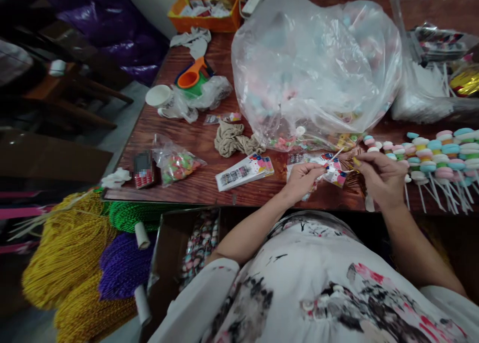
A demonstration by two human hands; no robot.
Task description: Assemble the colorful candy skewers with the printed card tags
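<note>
My left hand (306, 179) is closed in a pinch on a thin white stick (337, 154), whose end points up and to the right. Across from it, my right hand (385, 179) has thumb and fingers pressed together around something small and yellowish, too small to name. Under both hands lie printed clear packets (335, 175) with colourful patterns. Copper-coloured thin strips (354, 184) lie on the table below my right fingers. Several skewers of pastel marshmallows (436, 158) on white sticks are lined up to the right of my right hand.
A big clear bag of marshmallows (310, 68) fills the table behind my hands. Left are a stack of printed bags (245, 172), a beige cloth (234, 138), a candy bag (177, 166), a phone (142, 171) and a white cup (159, 96). A clear bin (430, 8) stands right.
</note>
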